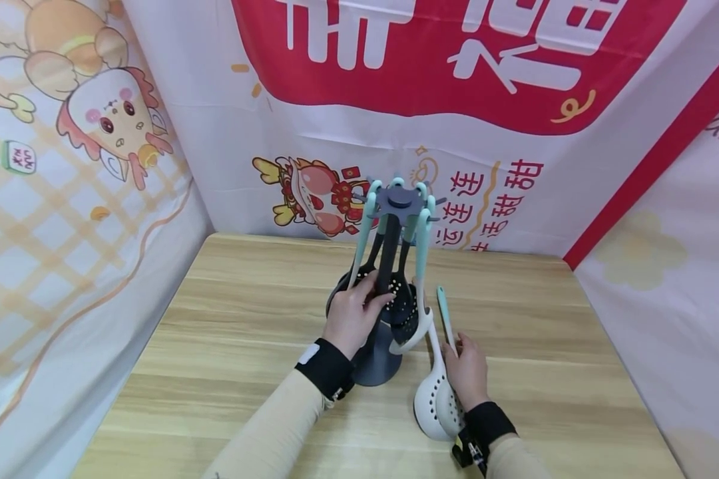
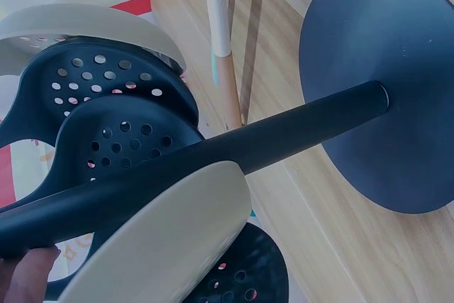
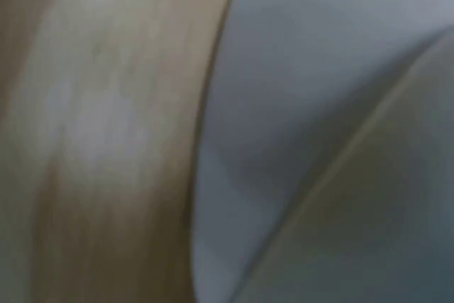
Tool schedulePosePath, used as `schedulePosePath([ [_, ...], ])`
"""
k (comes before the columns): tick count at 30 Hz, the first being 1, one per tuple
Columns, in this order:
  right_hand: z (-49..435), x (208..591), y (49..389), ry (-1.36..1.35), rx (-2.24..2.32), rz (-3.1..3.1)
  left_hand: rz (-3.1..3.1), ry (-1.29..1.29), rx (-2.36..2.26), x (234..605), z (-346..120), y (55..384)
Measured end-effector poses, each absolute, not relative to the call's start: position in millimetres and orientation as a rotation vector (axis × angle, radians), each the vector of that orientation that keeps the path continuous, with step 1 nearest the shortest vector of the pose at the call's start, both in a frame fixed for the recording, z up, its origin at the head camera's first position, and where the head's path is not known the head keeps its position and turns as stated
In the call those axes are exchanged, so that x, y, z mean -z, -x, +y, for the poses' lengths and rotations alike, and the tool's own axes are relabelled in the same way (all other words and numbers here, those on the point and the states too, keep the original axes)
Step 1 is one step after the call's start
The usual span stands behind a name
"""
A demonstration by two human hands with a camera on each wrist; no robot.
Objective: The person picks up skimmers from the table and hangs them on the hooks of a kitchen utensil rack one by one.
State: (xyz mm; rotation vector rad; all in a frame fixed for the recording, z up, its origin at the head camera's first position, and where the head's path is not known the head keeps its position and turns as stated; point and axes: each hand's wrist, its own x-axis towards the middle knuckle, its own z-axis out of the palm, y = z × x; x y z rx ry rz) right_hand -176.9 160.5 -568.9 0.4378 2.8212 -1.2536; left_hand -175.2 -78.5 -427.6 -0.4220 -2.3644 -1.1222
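My left hand (image 1: 353,316) grips the dark pole (image 1: 388,256) of a utensil stand, its thumb (image 2: 32,274) against the pole in the left wrist view. The stand's round base (image 1: 377,364) is on the table. Mint-handled kitchen tools hang from its top rack (image 1: 398,199), among them black slotted tools (image 2: 128,136) and pale ladle-like ones (image 2: 163,232). To the right, my right hand (image 1: 467,372) holds a white skimmer (image 1: 449,407) by its mint-tipped handle (image 1: 443,309). That skimmer overlaps a second white skimmer (image 1: 427,407). In the right wrist view, pale curved bowls (image 3: 269,104) fill the right side.
The wooden table (image 1: 245,319) extends around the stand on both sides. A printed white and red cloth (image 1: 228,133) hangs behind its back edge, and more printed cloth hangs at the left and right. Black bands (image 1: 326,367) circle both wrists.
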Motion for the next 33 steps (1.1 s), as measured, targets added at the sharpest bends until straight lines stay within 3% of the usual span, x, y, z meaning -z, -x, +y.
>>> schedulePosePath([
  [33, 163.3, 573.7, 179.2, -0.439, 1.166, 2.844, -2.386, 0.387, 1.164, 428.1, -75.6, 176.1],
])
